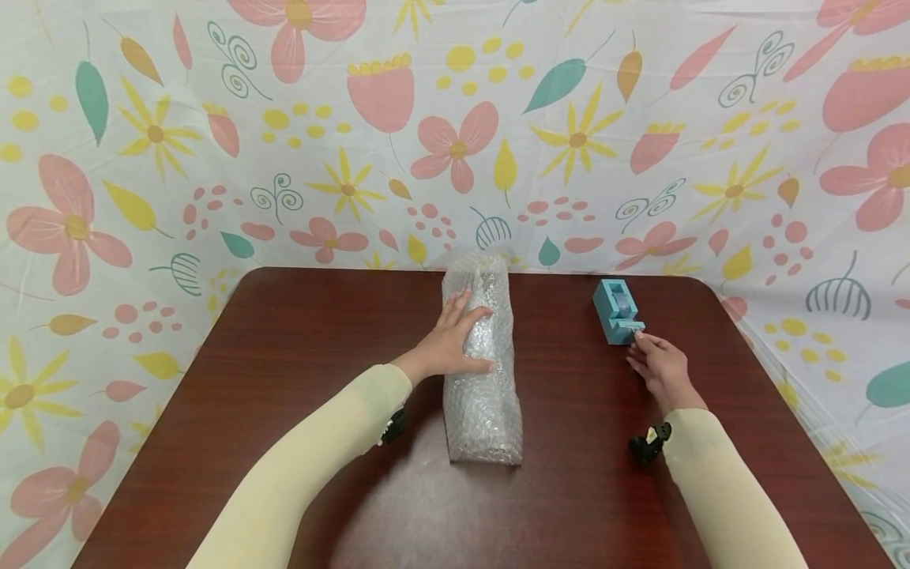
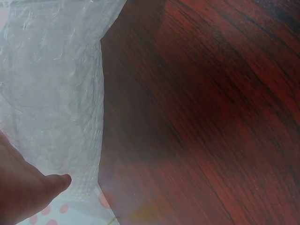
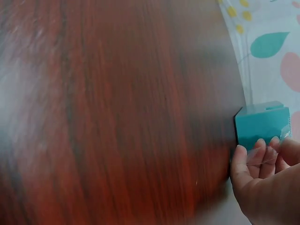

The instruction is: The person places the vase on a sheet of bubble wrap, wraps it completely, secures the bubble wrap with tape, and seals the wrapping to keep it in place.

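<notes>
A long bundle in clear bubble wrap (image 1: pixel 483 411) lies lengthwise at the middle of the table. My left hand (image 1: pixel 448 344) rests on its upper left part, fingers spread and fairly straight. In the left wrist view, the thumb side of that hand shows over the bubble wrap (image 2: pixel 51 93). To the right stands a blue tape dispenser (image 1: pixel 608 314) holding a roll of clear tape (image 1: pixel 621 303). Right at its cutting end, my right hand (image 1: pixel 663 365) pinches the tape's free end. In the right wrist view a clear strip of tape (image 3: pixel 258 157) shows among the fingers, close by the dispenser (image 3: pixel 262 126).
The dark red-brown wooden table (image 1: pixel 320 316) has rounded far corners. A white cloth with flowers and leaves (image 1: pixel 455 79) hangs behind it and along both sides. The bundle's far end reaches the table's back edge. Each wrist wears a small black device.
</notes>
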`<state>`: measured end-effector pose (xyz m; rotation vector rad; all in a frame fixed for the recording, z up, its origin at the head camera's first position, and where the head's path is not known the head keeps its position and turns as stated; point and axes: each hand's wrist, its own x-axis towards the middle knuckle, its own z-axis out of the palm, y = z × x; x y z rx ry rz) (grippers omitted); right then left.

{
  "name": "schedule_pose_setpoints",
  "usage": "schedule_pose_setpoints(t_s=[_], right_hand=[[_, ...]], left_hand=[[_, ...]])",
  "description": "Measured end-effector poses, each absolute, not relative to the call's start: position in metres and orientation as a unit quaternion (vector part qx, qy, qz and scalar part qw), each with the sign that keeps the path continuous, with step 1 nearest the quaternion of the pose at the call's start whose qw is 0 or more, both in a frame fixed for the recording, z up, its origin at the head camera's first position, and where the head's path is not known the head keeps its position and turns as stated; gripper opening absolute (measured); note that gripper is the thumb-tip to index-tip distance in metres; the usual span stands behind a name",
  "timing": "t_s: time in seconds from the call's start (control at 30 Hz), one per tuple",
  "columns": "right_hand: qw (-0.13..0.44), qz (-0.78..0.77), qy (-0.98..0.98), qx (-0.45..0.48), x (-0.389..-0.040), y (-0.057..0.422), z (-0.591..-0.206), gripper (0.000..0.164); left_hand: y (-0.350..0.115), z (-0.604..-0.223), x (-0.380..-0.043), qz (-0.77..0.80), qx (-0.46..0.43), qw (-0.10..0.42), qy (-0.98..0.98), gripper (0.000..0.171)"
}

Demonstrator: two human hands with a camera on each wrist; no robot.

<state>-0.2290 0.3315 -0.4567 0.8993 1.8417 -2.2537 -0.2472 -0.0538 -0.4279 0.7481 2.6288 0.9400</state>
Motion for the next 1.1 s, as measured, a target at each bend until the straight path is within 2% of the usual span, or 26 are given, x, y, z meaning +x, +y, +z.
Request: schedule_pose_setpoints(t_s=[0.37,0.67,0.9,1.1], right_hand=[[0.067,-0.785,0.519,0.331,-0.234,0.325,-0.451,0.013],[0.098,-0.816,0.461,0.335,-0.239,0.330,-0.450,0.025],[0.134,-0.825,0.431,0.339,-0.242,0.331,-0.445,0.022],[0.145,-0.816,0.429,0.361,-0.242,0.325,-0.449,0.028]], left_hand=[[-0.052,-0.429,-0.248,0.318,0.256,0.128,0.904,0.092],[-0.052,-0.430,-0.249,0.317,0.252,0.135,0.904,0.092],[-0.055,-0.429,-0.251,0.321,0.256,0.133,0.902,0.090],[-0.053,-0.428,-0.251,0.322,0.257,0.136,0.901,0.090]])
